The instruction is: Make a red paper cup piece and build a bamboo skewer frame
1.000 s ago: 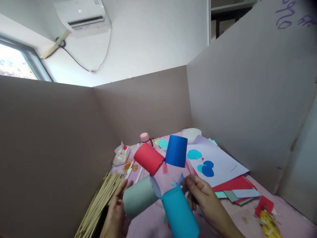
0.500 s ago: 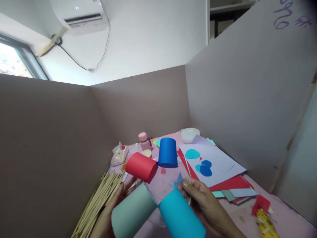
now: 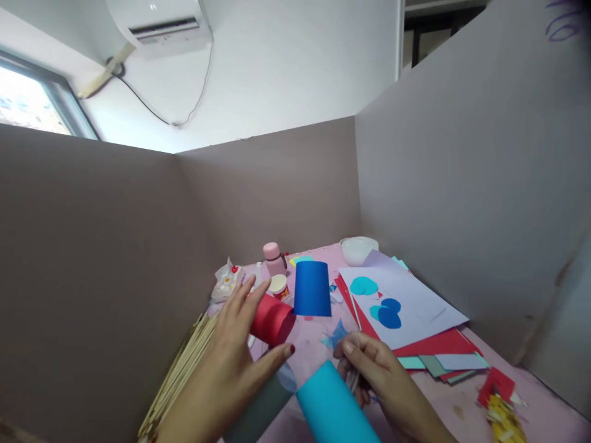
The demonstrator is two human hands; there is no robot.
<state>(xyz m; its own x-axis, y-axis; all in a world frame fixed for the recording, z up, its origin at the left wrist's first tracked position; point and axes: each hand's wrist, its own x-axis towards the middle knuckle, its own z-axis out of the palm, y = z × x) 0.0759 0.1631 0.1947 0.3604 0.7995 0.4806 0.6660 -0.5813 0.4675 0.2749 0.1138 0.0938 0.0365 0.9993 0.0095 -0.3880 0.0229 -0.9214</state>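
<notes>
Several coloured paper cylinders sit around what looks like a clear plastic piece (image 3: 287, 376), whose outline is hard to make out. The dark blue cylinder (image 3: 313, 289) stands upright at the far side, and the red one (image 3: 273, 320) lies tilted at the left. A light blue cylinder (image 3: 336, 403) and a grey-green one (image 3: 264, 411) point towards me. My left hand (image 3: 242, 341) is open, fingers spread over the red and grey-green cylinders, covering parts of both. My right hand (image 3: 369, 366) pinches the clear plastic edge beside the light blue cylinder.
Thin wooden sticks (image 3: 182, 363) lie in a bundle at the left. A pink bottle (image 3: 274, 258), paper cup (image 3: 279, 286) and white bowl (image 3: 360, 250) stand farther back. White paper (image 3: 415, 304) with blue cut circles lies over red sheets at the right, near a yellow-handled tool (image 3: 504, 418).
My left hand has come off the underside of the grey-green cylinder and risen, opening in front of the red one. My right hand keeps its pinch. The view has shifted slightly.
</notes>
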